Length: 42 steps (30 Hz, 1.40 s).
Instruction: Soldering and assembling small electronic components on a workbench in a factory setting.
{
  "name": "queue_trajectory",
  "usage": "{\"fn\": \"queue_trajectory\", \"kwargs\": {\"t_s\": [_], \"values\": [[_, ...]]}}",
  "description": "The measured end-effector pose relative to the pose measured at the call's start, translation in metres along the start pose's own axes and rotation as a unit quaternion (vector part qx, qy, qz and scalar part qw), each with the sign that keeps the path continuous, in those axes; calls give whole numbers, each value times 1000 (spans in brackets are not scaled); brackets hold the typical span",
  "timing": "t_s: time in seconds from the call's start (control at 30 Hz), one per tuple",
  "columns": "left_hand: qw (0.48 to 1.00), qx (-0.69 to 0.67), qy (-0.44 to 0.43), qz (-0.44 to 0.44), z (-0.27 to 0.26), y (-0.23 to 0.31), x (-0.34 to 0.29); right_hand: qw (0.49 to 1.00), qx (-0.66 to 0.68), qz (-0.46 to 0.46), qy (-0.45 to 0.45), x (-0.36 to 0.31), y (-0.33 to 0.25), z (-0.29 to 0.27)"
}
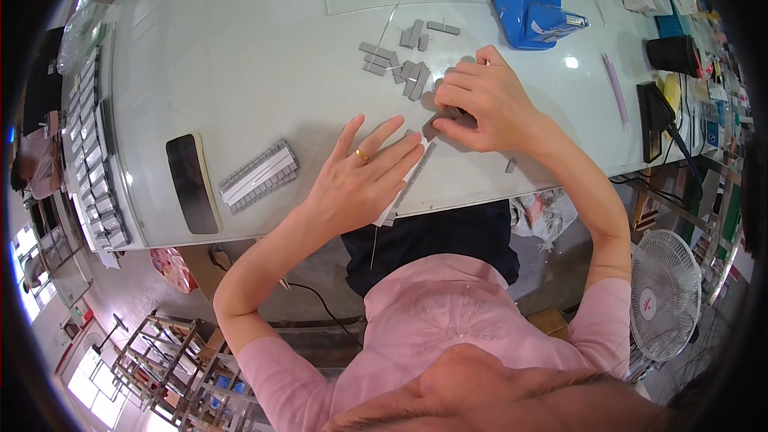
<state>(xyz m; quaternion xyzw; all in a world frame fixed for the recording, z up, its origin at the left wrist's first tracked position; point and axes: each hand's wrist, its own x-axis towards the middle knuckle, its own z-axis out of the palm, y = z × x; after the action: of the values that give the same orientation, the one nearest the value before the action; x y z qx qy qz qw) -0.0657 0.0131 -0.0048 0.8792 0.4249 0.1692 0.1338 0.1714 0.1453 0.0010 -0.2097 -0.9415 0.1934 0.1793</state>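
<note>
My left hand (358, 170), with a gold ring, lies with fingers stretched and spread over a white strip (392, 206) near the table's front edge. Small grey pieces (416, 172) line that strip's right side. My right hand (485, 104) is closed, thumb and fingers pinching a small grey block (432, 128) at the strip's far end. The fingers partly hide this block. Beyond my hands lies a loose cluster of grey blocks (414, 76); a thin, curved pale strand (390, 24) crosses some of them.
Left of my hands lie a bundle of grey-and-white strips (258, 176) and a phone (192, 184). Packed strips (94, 160) line the left edge. A blue tape dispenser (524, 8) stands at the back right, with a pink pen (615, 92) beyond my right arm. A fan (666, 296) stands right.
</note>
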Motion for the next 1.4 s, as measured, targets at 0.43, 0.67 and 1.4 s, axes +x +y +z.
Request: {"fn": "queue_trajectory", "kwargs": {"t_s": [0.43,0.67,1.4], "values": [[1000,5,21,17,3,-1,-1,998,-41,-5,49,0,-11,2],[999,17,17,33,0,-1,2,986,-123,-68,92,-11,-18,7],[998,53,1,39,0,-6,11,996,-30,1,90,-34,-40,20]]}}
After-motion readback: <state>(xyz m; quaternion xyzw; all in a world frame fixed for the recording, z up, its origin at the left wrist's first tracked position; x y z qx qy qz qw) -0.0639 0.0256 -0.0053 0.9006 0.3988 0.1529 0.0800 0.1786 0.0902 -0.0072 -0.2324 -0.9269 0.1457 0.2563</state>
